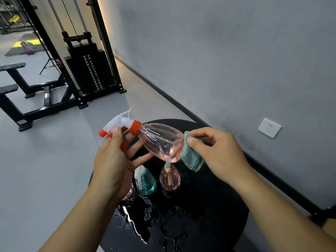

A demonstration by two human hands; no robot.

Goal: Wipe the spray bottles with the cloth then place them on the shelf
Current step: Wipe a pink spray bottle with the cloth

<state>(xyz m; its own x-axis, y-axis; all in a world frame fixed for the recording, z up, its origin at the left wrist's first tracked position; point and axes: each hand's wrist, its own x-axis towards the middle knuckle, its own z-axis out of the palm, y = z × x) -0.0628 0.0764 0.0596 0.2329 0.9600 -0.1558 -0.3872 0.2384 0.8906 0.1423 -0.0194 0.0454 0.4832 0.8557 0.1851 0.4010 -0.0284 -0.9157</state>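
My left hand point(112, 160) holds a clear pink spray bottle point(160, 140) by its white and orange trigger head, tipped on its side above the table. My right hand point(216, 151) pinches a folded teal cloth point(190, 157) against the bottle's base. Below them on the round black table point(209, 215) stand a teal spray bottle point(147, 180) and a small pink bottle point(170, 179). Another pink bottle point(130, 194) is mostly hidden behind my left wrist.
Water puddles lie on the near part of the table. A grey wall with a white socket point(269, 127) runs along the right. A black weight machine point(87, 66) and a bench point(12, 77) stand on the grey floor at the left.
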